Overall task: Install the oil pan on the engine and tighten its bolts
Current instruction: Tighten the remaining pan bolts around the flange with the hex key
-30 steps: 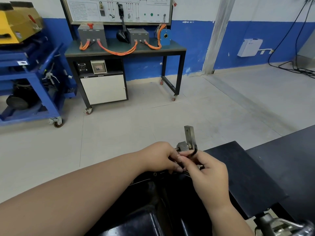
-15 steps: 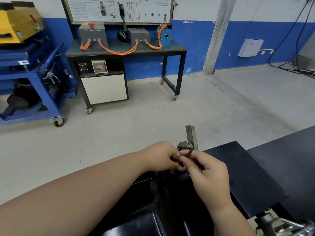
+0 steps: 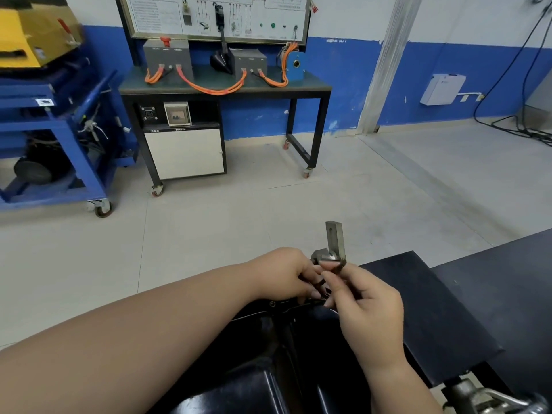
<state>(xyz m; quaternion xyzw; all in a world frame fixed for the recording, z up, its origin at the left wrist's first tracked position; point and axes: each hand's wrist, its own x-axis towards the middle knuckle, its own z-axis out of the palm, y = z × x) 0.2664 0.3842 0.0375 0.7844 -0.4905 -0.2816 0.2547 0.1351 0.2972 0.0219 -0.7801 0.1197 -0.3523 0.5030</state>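
Pinching metal bracket [image 3: 334, 246] w/ both hands above oil pan [image 3: 268, 348].

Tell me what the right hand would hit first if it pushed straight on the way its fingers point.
The right hand points up and left, so its fingertips would meet the metal bracket almost at once, with the left hand just beside it. Depth is unclear; they may already touch.

L hand [image 3: 286, 273] curled, R hand [image 3: 366, 306] pinching, fingertips touching

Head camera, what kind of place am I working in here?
Probably an automotive training workshop: a wiring-diagram board stands over a bench with orange cables, and a black oil pan lies under both hands.
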